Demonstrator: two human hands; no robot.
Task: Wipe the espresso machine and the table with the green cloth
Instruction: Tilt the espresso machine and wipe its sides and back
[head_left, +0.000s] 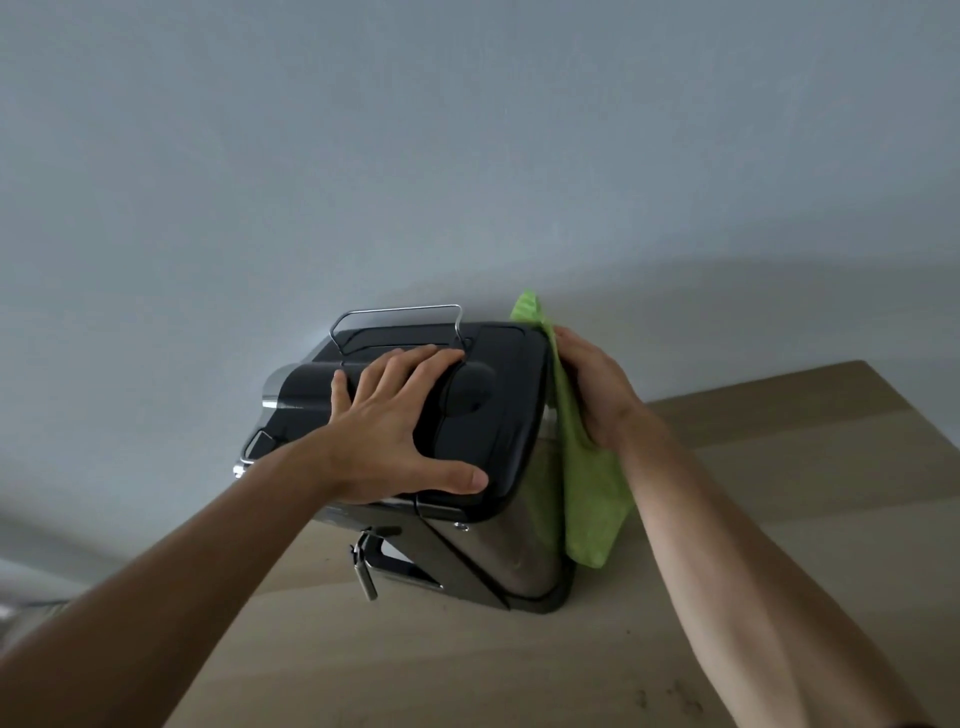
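**A:** What is each hand doing?

**B:** The right hand (597, 395) presses the green cloth (587, 467) flat against the right side of the espresso machine (488, 431). Its grip is not a pinch: palm and fingers lie against the cloth and hold it to the metal wall. The left hand (400, 415) rests on the machine's black top, fingers spread wide and thumb stretched toward the front edge. It clasps nothing and seems only to steady the machine.

**B:** The cloth hangs down the machine's right side, one corner poking up above the top edge and the lower end near the base.

**A:** Which step is this?

**B:** I judge it to be the machine part of the job, on its right wall. The wooden surface (779, 519) under the machine looks untouched by the cloth.

**A:** What does the next move need?

**B:** Probably a firm stroke along that wall while the left hand braces, since a push from the right could slide the machine. Then the other faces, then the surface.

**A:** How many things are there?

**B:** One machine, one cloth, one surface, two bare hands. A wire rail (397, 322) sits at the back of the machine's top, and a small metal spout (363, 569) hangs below its front.
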